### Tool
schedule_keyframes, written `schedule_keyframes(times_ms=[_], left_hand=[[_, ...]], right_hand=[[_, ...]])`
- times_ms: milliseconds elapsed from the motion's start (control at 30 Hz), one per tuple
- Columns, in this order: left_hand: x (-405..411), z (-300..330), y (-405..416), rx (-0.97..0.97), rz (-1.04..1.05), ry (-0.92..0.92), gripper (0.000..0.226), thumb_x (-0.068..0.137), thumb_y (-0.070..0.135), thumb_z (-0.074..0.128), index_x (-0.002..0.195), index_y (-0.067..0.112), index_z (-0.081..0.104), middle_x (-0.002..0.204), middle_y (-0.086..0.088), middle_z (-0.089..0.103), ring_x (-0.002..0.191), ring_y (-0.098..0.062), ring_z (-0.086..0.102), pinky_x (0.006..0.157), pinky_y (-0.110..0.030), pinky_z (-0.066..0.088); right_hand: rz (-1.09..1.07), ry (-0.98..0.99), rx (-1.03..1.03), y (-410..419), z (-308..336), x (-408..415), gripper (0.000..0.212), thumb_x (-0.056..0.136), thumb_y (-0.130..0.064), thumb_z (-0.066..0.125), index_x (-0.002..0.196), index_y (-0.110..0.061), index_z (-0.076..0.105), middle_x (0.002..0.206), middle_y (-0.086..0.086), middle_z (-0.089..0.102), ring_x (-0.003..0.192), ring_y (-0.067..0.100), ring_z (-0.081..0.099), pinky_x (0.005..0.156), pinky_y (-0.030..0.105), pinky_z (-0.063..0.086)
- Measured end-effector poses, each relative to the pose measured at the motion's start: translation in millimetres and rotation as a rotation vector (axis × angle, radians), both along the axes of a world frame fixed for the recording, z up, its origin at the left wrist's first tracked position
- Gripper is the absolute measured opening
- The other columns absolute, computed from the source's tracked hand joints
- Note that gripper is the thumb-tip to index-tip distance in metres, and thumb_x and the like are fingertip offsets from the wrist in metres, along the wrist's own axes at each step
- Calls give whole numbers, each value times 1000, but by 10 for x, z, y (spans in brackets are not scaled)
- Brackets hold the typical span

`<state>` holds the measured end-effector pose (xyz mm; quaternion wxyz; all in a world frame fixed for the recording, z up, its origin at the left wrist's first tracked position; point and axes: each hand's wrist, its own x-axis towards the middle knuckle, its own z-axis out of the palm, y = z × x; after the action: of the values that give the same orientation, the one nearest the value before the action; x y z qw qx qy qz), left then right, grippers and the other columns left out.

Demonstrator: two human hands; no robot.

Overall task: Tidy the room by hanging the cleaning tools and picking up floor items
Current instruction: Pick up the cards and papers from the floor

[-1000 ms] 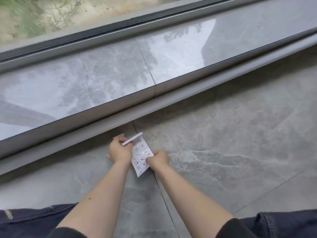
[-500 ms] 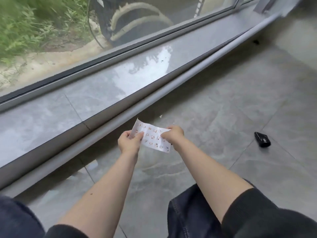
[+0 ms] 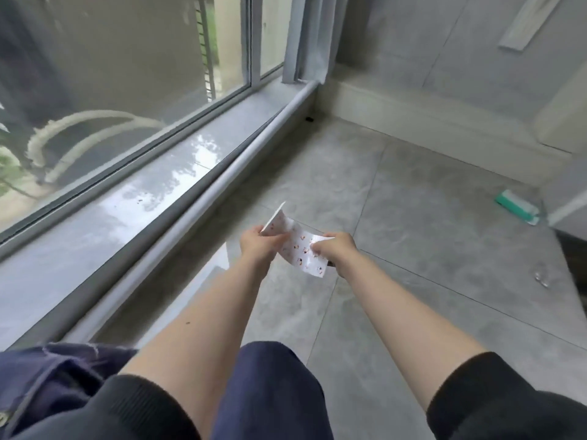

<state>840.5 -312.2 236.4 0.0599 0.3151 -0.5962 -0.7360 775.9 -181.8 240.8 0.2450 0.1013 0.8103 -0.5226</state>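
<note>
Both hands hold one item above the grey tiled floor (image 3: 413, 217). Left hand (image 3: 259, 246) pinches the upper left end of a small white patterned packet (image 3: 297, 246); right hand (image 3: 335, 250) grips its right edge. Packet is clear of the floor, slightly curled. Window sill (image 3: 133, 198) runs along the left. Green-and-white item (image 3: 517, 207) lies on the floor at far right, well apart.

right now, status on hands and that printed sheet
Left hand and right hand both pinching printed sheet, off the floor. Green brush still down. Nothing blocking.
</note>
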Motion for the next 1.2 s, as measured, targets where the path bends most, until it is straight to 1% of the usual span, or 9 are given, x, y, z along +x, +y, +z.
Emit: schedule_keyframes(times_ms=[67,267,467,567,700,867,933,1133,1200], left_hand=[[-187,-96,114,14,-53,0,16,72,-3,68,86,-2,60,70,-9,49,60,-19,43,50,-21,32],[-634,-578,250,55,-111,-61,9,81,-5,59,89,-1,62,86,-14,54,79,-23,52,72,-35,46],[-855,-1427,413,135,-206,-144,9,83,-5,61,91,-7,65,86,-16,63,73,-27,62,52,-21,57],[-936,-1773,485,122,-217,-187,4,83,-4,62,81,-1,65,81,-14,65,72,-28,63,52,-22,56],[-1046,-2120,524,110,-273,-232,21,84,-2,63,102,-13,62,89,-17,64,81,-29,62,68,-29,57],[-1211,-2365,497,132,-192,-257,10,85,-3,60,95,-4,60,88,-13,62,86,-29,62,70,-29,54],[-1284,-2425,456,119,-199,-260,9,86,-3,60,95,-3,59,91,-15,62,86,-29,61,71,-29,55],[-1355,-2612,362,111,-259,-295,8,85,-1,61,94,-2,59,94,-17,62,85,-31,62,87,-47,55],[-1333,-2652,371,115,-258,-311,14,85,-2,60,99,-3,59,95,-18,63,85,-31,64,84,-45,57]], right_hand=[[-54,-22,13,144,-95,-93,21,78,4,58,81,-17,61,93,10,62,75,23,62,63,25,51],[-233,-33,-24,427,-509,-429,20,83,1,54,94,-13,63,88,12,63,82,25,63,82,40,57],[-433,-183,-69,721,-1148,-590,14,90,2,52,90,-8,61,85,12,60,63,15,57,48,22,52],[-519,-207,-41,821,-1480,-648,24,90,-2,52,112,-4,60,86,10,62,68,15,58,56,23,50],[-616,-181,-21,871,-1822,-774,33,90,-5,52,122,-6,57,72,1,54,61,10,50,54,21,42],[-707,-153,-12,811,-2105,-1078,43,90,-16,58,133,-12,53,95,5,61,68,13,47,54,20,39],[-725,-163,2,752,-2192,-1228,43,90,-24,60,131,-12,54,109,7,61,84,17,50,58,21,40],[-856,-290,29,605,-2358,-1450,43,86,-30,63,121,-6,55,111,9,58,94,26,58,87,34,49],[-835,-251,44,623,-2438,-1432,18,87,-27,61,98,-14,54,94,3,57,81,22,57,79,31,52]])
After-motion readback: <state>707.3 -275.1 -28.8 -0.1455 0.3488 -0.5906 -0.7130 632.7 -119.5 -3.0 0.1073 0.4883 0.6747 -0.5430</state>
